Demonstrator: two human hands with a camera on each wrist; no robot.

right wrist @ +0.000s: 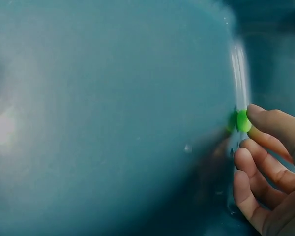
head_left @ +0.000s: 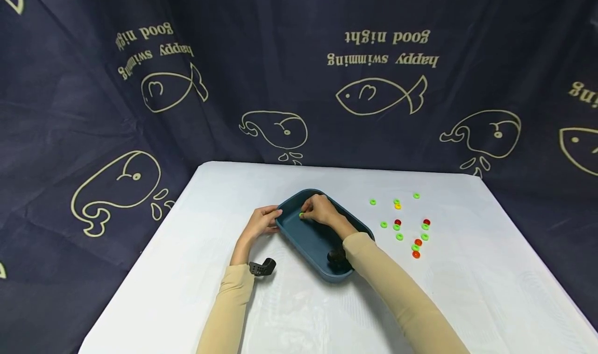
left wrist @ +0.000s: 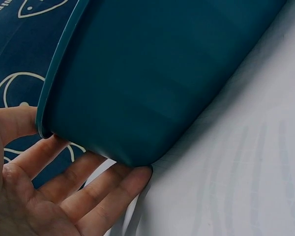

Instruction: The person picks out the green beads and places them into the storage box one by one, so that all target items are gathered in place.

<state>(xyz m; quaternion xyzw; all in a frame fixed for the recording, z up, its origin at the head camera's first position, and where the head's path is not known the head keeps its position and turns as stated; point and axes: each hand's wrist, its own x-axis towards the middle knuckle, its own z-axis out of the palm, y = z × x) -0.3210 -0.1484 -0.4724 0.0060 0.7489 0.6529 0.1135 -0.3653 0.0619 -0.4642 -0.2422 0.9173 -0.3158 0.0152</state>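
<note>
A dark teal oblong basin stands on the white table, set at a slant. My left hand holds its far left end, thumb at the rim and the other fingers against the outside wall, as the left wrist view shows. Inside the basin is my right hand, pinching a small green ring between thumb and index finger. In the right wrist view the ring is low at the edge of the basin floor, and the remaining fingers curl beside it.
To the right of the basin, several green rings lie scattered on the white table. Among them are red pieces, orange pieces and a yellow piece. A dark printed curtain hangs behind the table.
</note>
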